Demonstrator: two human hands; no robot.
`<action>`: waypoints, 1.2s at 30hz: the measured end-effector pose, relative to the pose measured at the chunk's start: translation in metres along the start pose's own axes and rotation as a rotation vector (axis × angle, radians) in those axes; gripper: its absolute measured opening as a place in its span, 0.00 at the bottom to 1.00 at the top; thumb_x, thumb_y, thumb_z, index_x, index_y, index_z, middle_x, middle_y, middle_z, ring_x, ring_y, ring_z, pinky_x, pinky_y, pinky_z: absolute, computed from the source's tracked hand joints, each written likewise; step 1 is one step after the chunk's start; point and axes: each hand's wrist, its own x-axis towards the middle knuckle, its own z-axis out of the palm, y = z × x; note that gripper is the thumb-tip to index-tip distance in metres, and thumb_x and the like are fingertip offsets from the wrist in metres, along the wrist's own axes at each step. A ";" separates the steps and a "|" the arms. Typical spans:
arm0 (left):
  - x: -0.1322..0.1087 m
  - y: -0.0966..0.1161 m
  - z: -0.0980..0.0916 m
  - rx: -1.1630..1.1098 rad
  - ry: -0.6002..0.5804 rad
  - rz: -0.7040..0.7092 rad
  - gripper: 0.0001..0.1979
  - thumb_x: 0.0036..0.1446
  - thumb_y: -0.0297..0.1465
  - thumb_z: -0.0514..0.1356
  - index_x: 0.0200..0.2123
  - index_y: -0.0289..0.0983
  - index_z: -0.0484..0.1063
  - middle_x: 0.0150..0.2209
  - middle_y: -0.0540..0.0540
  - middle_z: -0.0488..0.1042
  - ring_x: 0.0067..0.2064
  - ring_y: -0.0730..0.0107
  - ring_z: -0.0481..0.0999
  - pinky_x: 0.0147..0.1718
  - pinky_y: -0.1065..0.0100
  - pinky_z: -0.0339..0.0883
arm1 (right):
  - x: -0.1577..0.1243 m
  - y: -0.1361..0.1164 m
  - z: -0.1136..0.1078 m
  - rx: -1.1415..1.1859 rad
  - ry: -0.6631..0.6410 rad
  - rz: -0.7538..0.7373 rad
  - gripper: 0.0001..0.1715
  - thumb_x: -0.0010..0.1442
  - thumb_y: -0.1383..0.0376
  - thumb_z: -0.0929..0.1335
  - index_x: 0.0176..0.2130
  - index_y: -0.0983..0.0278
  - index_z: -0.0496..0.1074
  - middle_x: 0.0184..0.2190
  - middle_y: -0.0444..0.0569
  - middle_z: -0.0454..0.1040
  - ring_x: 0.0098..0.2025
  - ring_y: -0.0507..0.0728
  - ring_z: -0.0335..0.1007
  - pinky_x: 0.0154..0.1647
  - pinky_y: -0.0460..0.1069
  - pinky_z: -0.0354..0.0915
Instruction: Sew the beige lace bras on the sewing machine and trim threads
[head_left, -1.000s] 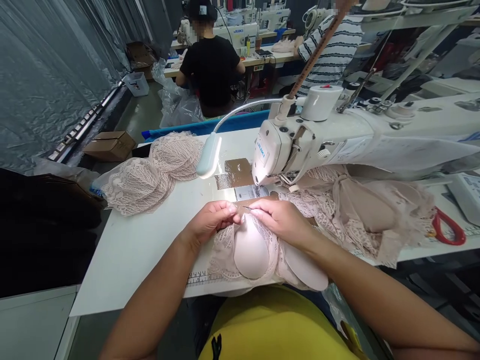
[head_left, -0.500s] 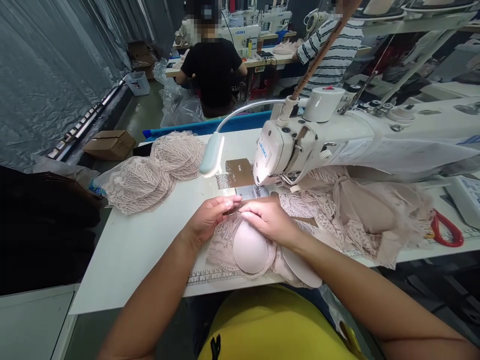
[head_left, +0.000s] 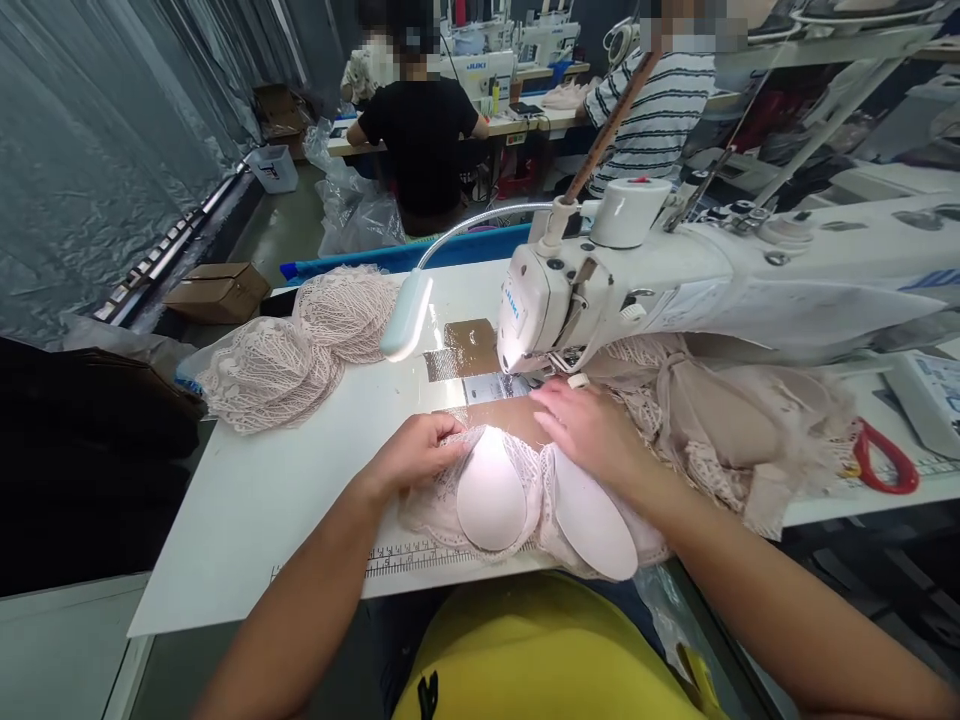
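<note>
A pale pink lace bra (head_left: 491,500) with smooth moulded cups lies at the table's front edge, its inner side facing up. My left hand (head_left: 416,450) pinches the upper left edge of its lace between thumb and fingers. To the right, my right hand (head_left: 589,430) reaches up beside the needle area of the white sewing machine (head_left: 536,300), its fingers stretched out and apart. Nothing shows in that hand. The right forearm covers part of the bra's right side. A metal needle plate (head_left: 487,388) lies just beyond the bra.
Stacked lace cups (head_left: 262,370) lie on the left of the white table (head_left: 247,520). More beige lace pieces (head_left: 705,410) and red-handled scissors (head_left: 885,455) are on the right. A lamp (head_left: 407,315) hangs left of the machine head. Other people sit at machines beyond.
My right hand has left the bra's upper edge and moved right and up toward the needle area. My left hand has come down slightly, and the bra's cups are more exposed.
</note>
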 end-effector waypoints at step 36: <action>0.026 0.036 0.039 0.981 -0.020 0.371 0.16 0.59 0.30 0.53 0.50 0.34 0.67 0.55 0.35 0.66 0.56 0.51 0.64 0.53 0.50 0.62 | 0.009 0.011 -0.003 0.169 -0.195 -0.136 0.15 0.63 0.69 0.58 0.37 0.63 0.72 0.30 0.47 0.69 0.27 0.52 0.59 0.26 0.47 0.48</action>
